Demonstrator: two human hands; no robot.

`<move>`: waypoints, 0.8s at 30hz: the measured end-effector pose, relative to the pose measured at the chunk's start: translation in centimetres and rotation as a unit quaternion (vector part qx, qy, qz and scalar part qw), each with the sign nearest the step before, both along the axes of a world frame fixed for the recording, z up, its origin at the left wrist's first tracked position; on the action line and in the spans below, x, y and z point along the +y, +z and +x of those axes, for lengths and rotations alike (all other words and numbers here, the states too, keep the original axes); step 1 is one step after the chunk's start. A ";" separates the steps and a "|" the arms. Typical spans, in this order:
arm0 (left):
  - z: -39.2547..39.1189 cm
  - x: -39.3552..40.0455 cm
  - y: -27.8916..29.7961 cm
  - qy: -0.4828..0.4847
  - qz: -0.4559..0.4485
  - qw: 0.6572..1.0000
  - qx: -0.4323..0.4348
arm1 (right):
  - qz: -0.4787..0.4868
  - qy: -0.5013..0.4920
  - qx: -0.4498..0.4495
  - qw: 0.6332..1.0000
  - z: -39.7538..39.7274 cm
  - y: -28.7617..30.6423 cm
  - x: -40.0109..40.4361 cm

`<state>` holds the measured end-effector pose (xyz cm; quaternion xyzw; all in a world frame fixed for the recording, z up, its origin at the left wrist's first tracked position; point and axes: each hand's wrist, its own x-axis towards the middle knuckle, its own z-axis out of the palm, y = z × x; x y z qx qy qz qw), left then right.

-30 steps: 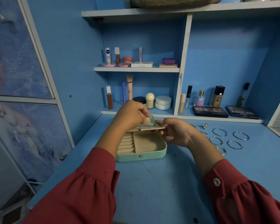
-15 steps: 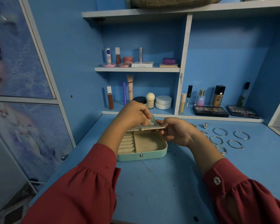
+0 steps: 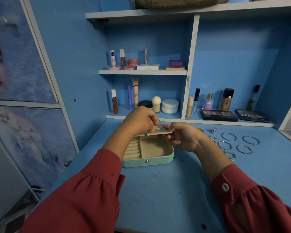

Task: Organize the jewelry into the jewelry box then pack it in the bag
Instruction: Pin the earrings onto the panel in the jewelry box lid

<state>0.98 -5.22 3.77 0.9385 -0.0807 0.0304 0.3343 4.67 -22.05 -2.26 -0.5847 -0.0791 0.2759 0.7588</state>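
I see one mint-green jewelry box [image 3: 147, 161] lying open on the blue desk [image 3: 166, 195]. Just above it my left hand [image 3: 139, 121] and right hand [image 3: 183, 136] pinch one thin beige flap [image 3: 160, 132]. Five silver bangles [image 3: 228, 136] lie right of the box.

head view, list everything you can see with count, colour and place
jewelry box: one, mint green with beige lining, open on the desk centre
flap: one, beige, held flat over the box
bangles: about six, silver, on the desk right of the box
small jewelry pieces: a few, silver and gold, beside the bangles
desk: one, blue
cosmetics: many bottles, tubes and jars, mixed colours, on the shelves
palettes: two, black, lower right shelf
bag: one, olive, top shelf
hands: left and right, both pinching the flap; red sleeves
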 end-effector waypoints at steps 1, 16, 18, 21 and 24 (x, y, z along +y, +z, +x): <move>0.0 0.0 0.0 -0.004 0.009 1.000 -0.006 | 0.001 -0.001 0.002 1.000 0.0 0.0 0.0; 0.9 0.8 -0.5 -0.044 -0.010 0.999 -0.019 | -0.001 -0.009 0.013 1.000 -0.5 0.4 0.0; 0.9 0.8 -0.4 -0.045 -0.013 0.999 -0.011 | -0.003 -0.007 0.012 1.000 -0.6 0.5 0.0; 1.0 0.7 -0.3 -0.046 -0.006 0.999 -0.007 | -0.005 -0.008 0.013 1.000 -0.7 0.6 0.0; 1.2 0.7 -0.3 -0.047 -0.004 0.999 0.000 | -0.006 -0.004 0.013 1.000 -0.8 0.7 0.1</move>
